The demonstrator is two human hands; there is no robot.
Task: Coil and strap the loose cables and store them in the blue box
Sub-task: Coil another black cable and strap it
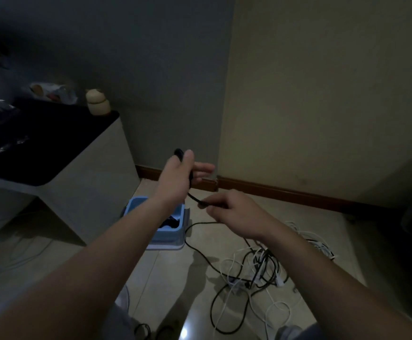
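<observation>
My left hand (178, 179) is raised above the blue box (179, 230) and holds the plug end of a black cable (201, 253) under its thumb, with the fingers stretched forward. My right hand (234, 213) pinches the same cable a short way along. From there the cable drops to the floor and runs into a tangle of black and white cables (261, 268) to the right of the box. Something dark lies inside the box; my left forearm hides part of it.
A white cabinet with a black top (60, 153) stands at the left, carrying a cream jar (98, 103) and bags. A wooden baseboard (273, 191) runs along the walls. Thin white wires (28, 256) trail over the tiled floor at the left.
</observation>
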